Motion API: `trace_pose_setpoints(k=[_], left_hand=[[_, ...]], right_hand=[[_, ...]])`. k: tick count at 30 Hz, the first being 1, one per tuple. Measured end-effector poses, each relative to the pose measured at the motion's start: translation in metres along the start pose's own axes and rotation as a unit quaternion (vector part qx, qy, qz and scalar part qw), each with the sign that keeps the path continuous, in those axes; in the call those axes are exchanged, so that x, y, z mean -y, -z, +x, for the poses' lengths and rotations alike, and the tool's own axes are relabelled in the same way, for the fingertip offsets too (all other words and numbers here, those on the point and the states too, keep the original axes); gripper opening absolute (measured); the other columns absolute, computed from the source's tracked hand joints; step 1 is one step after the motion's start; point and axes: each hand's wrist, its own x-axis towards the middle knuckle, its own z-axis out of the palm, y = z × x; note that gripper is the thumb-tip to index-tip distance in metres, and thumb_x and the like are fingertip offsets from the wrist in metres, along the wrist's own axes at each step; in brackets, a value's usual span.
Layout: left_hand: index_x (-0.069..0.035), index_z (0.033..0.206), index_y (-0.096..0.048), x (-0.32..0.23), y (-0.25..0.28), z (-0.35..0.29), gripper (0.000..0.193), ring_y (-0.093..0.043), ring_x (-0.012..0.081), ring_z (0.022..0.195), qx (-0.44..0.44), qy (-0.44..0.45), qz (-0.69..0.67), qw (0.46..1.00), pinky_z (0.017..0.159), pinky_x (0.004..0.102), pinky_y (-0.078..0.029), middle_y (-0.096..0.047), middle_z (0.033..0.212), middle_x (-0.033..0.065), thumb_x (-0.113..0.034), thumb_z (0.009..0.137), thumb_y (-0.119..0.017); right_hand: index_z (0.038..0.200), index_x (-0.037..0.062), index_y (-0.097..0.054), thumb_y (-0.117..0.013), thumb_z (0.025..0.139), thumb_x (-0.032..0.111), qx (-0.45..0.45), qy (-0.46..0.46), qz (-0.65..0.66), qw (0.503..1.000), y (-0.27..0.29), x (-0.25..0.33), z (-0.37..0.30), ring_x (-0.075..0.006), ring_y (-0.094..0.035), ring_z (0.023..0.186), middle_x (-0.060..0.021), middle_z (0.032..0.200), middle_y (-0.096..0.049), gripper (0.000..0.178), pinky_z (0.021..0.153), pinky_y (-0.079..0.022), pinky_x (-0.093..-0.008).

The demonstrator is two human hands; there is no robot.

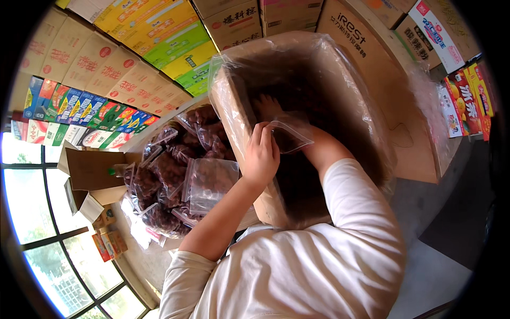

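Left hand [261, 155] pinches clear bag [296, 133] over lined carton [234, 106], elbow bent. Right arm [332, 151] reaches down inside behind bag; right hand [269, 105] shadowed, can't tell its grip.

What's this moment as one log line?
left hand: holds clear bag | right hand: inside lined carton | left of carton: filled bags

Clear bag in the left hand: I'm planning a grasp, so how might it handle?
The clear bag is probably floppy, as its film looks thin and see-through. It may also be slippery, given its glossy sheen.
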Motion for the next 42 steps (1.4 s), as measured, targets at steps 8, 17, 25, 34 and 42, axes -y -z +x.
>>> trace_pose_setpoints(k=[8,17,25,34,42], left_hand=[[0.0,0.107,-0.051,-0.001,0.001,0.001,0.032,-0.055,0.0337,0.082,0.019,0.032,0.0,0.999,0.072,0.0393,-0.047,-0.052,0.101,0.0161,0.006,0.076,-0.05],[0.0,0.106,-0.052,-0.003,0.0,0.003,0.031,-0.055,0.0346,0.088,0.033,0.043,0.003,0.999,0.074,0.0399,-0.048,-0.052,0.102,0.0153,0.005,0.076,-0.052],[-0.002,0.104,-0.054,-0.002,-0.003,0.003,0.031,-0.056,0.0287,0.072,0.008,0.015,0.021,1.0,0.06,0.0357,-0.047,-0.054,0.099,0.0147,0.007,0.073,-0.054],[-0.004,0.105,-0.054,-0.008,0.001,0.005,0.033,-0.057,0.0326,0.083,0.029,0.053,0.02,0.998,0.067,0.0385,-0.048,-0.055,0.098,0.0125,0.007,0.075,-0.051],[-0.003,0.105,-0.054,-0.003,0.0,0.003,0.032,-0.057,0.0326,0.084,0.025,0.048,0.019,0.998,0.068,0.0386,-0.049,-0.054,0.1,0.0127,0.005,0.075,-0.051]], right_hand=[[0.111,0.019,-0.058,-0.058,0.068,0.032,-0.089,0.021,-0.075,0.993,-0.016,0.017,0.031,-0.0311,-0.044,0.108,-0.013,0.116,-0.05,0.045,0.083,-0.036,-0.0527],[0.11,0.0115,-0.059,-0.056,0.073,0.026,0.002,0.079,-0.185,0.98,-0.009,0.011,-0.004,-0.0279,-0.048,0.106,-0.013,0.11,-0.054,0.04,0.081,-0.039,-0.0499],[0.1,0.0086,-0.062,-0.057,0.072,0.021,0.184,0.047,0.052,0.98,0.073,0.033,-0.077,-0.0266,-0.055,0.096,-0.0133,0.103,-0.057,0.031,0.076,-0.044,-0.0421],[0.084,0.0097,-0.064,-0.059,0.07,0.019,-0.051,-0.016,0.007,0.999,0.018,0.016,0.03,-0.0256,-0.062,0.083,-0.0114,0.085,-0.062,0.017,0.068,-0.048,-0.0393],[0.083,0.0131,-0.067,-0.058,0.07,0.018,-0.14,-0.124,-0.043,0.981,-0.023,0.027,0.056,-0.0216,-0.061,0.081,-0.0084,0.087,-0.064,0.016,0.07,-0.047,-0.0358]])
